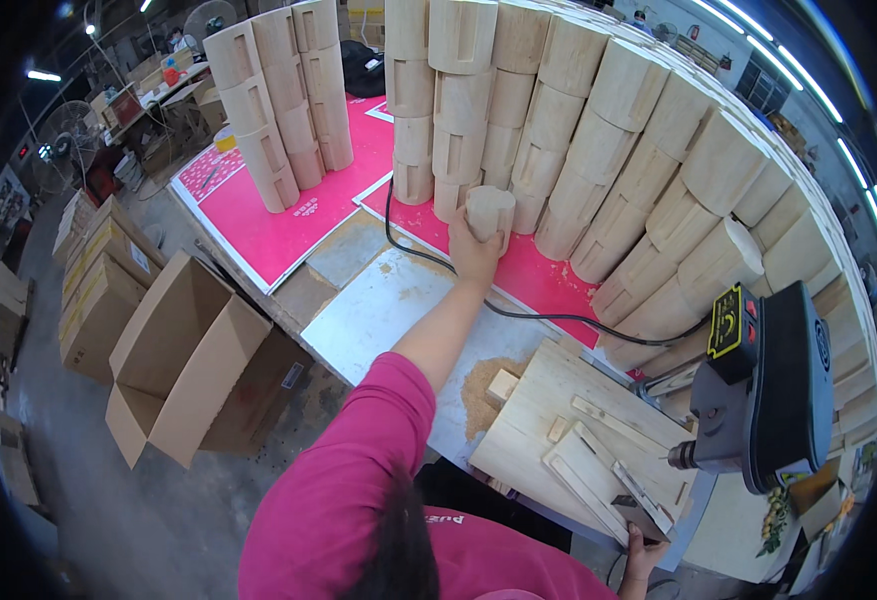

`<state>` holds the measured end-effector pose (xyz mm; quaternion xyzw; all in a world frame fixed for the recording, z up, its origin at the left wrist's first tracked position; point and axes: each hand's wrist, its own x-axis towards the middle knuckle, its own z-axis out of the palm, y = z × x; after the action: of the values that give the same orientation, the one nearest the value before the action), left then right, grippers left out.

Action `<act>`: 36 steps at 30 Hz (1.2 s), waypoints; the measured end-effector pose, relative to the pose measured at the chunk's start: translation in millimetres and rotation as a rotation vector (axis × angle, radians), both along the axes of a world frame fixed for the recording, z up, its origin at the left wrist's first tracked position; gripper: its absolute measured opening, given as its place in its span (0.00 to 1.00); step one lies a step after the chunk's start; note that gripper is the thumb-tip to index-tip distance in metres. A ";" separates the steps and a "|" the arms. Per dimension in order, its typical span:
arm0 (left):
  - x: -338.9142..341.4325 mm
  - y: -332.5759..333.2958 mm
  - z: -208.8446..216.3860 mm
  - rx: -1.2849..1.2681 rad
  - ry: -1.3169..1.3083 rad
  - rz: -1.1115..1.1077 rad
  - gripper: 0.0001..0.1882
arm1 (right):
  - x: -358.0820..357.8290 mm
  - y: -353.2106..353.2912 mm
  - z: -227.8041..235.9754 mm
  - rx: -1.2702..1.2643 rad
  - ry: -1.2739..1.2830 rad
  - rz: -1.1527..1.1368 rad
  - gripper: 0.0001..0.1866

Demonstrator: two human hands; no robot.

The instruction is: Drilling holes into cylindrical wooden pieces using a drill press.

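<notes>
My left hand [476, 252] reaches far forward, its fingers wrapped round a short, pale wooden cylinder [490, 208]. That cylinder stands upright in front of the stacked wooden cylinders [458, 100], over the pink sheet. Close to my body, my right hand [642, 556] is closed at the near end of a wooden jig [588, 470], gripping a dark brown piece [644, 520] there; part of this hand is hidden. Strips and small blocks of wood are fixed on the jig's board. Beside it stands a black bench drill press [768, 385], its chuck [680, 456] pointing toward the jig.
A black cable [528, 316] crosses the pale board [368, 325] on the table. Sawdust [480, 400] lies by the jig. More cylinder stacks [278, 110] stand on the pink sheet [248, 235] at left. An open cardboard box [193, 350] sits on the floor near closed cartons [108, 290].
</notes>
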<state>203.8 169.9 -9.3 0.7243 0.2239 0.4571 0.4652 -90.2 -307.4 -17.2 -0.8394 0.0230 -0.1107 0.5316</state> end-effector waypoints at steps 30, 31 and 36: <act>-179.6 -134.7 106.2 0.119 0.963 -1.657 0.22 | 31.1 -22.2 26.3 0.333 -0.051 0.311 0.17; -176.3 -135.0 105.0 0.105 0.978 -1.703 0.25 | 32.1 -23.3 25.9 0.334 -0.052 0.310 0.17; -172.5 -150.0 98.4 0.138 0.971 -1.781 0.26 | 35.8 -24.7 22.5 0.387 -0.017 0.341 0.18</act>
<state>31.3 19.9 89.0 0.7602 -0.2591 -0.3874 0.4526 -54.4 -332.1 5.3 -0.7126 -0.1028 -0.0201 0.6937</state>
